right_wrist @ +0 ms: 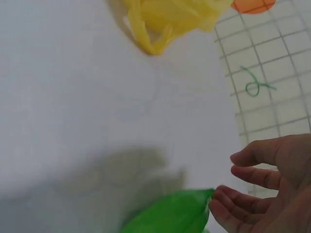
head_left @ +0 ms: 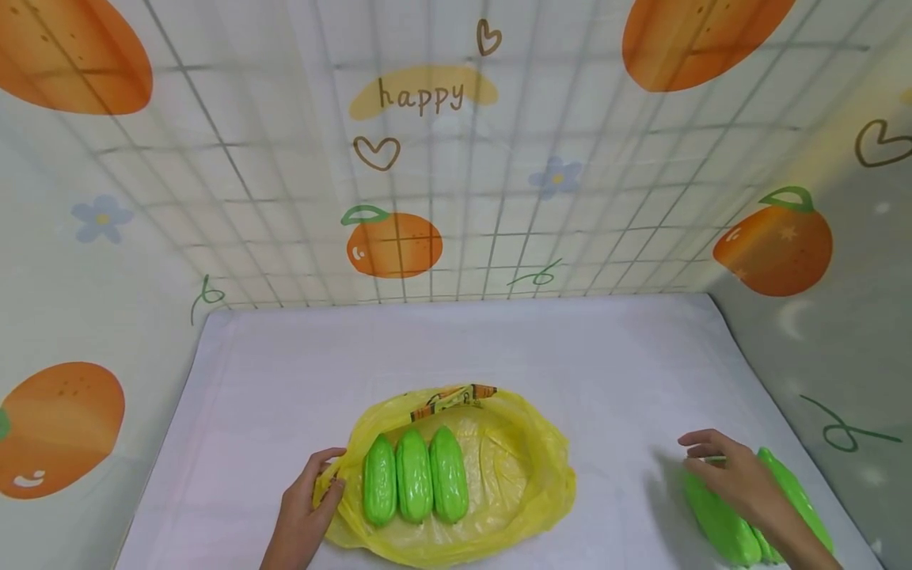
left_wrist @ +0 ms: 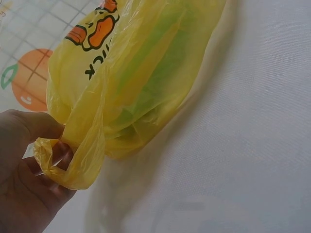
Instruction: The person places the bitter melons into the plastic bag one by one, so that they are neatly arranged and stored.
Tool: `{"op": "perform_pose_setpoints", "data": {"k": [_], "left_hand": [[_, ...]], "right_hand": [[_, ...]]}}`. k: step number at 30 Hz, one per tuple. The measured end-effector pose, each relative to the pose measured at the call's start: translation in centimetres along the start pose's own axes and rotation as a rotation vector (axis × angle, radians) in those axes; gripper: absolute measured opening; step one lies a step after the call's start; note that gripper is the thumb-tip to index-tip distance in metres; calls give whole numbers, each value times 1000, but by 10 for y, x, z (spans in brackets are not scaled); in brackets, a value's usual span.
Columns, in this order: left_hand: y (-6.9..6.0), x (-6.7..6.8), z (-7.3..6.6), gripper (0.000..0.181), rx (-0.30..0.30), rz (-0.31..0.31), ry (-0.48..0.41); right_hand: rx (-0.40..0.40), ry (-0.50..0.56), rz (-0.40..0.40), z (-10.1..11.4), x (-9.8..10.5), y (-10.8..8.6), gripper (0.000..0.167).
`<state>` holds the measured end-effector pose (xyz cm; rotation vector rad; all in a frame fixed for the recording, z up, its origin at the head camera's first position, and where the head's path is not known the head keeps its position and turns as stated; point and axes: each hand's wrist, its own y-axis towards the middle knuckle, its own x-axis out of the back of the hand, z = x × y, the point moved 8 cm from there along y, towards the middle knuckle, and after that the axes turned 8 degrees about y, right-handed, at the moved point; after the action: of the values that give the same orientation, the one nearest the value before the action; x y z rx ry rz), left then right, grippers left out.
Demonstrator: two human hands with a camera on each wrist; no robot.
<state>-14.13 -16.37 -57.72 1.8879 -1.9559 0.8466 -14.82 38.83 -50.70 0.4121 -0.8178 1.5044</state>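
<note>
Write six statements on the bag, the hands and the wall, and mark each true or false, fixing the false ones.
1. Three green items lie side by side in the bag. True.
2. The bag is blue. False: it is yellow.
3. The left hand holds the bag. True.
4. Both hands are on the bag. False: the right hand is by the loose green items, to the bag's right in the head view.
5. The word on the wall reads "happy". True.
6. The bag is knotted shut. False: its mouth is open, with its contents showing.
</note>
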Motion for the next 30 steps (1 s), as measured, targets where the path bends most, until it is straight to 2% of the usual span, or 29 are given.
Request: {"op": "perform_pose_setpoints", "data": {"k": [4, 14, 24, 30], "left_hand": [[0, 1, -1, 40, -5, -2, -2], [0, 2, 1, 40, -9, -12, 5], [0, 1, 0, 40, 0, 2, 10], [0, 1, 0, 39, -3, -5, 14]], "right_hand": [[-13, -102, 2, -10, 3, 3, 37], [-32, -243, 0, -20, 6, 7, 43], [-45, -282, 123, -31, 2, 7, 46], [-17, -312, 121, -32, -1, 10, 47]]}}
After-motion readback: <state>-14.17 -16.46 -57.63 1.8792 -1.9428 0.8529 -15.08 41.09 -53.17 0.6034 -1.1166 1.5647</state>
